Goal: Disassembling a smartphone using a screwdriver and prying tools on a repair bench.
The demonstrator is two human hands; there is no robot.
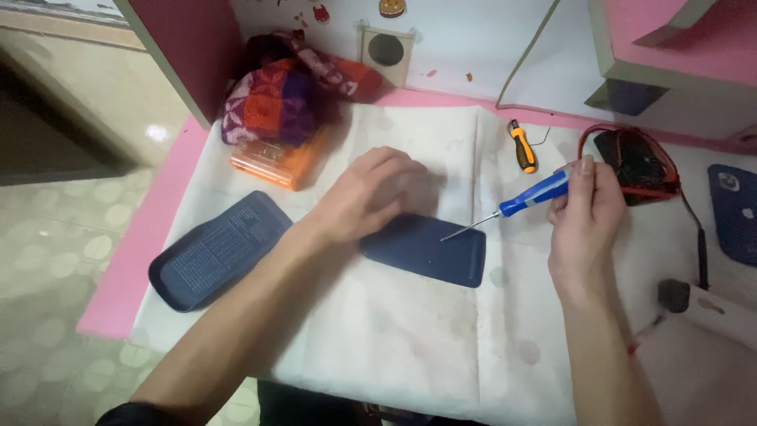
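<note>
A dark blue flat device [441, 254] lies on a white cloth [394, 339] in the middle of the pink desk. My left hand [371, 193] rests on its left end, fingers curled and pressing down. My right hand [585, 209] grips a blue-handled screwdriver [528, 199] whose thin metal tip points down-left and hovers just over the device's top edge. A dark blue back cover [217, 251] lies apart at the left on the cloth.
An orange box [276, 162] sits under a bundled patterned cloth [280, 91] at the back left. An orange-and-black screwdriver [521, 146] lies at the back. Red and black wires with a black part [639, 162] lie at the right, beside another blue object [733, 213].
</note>
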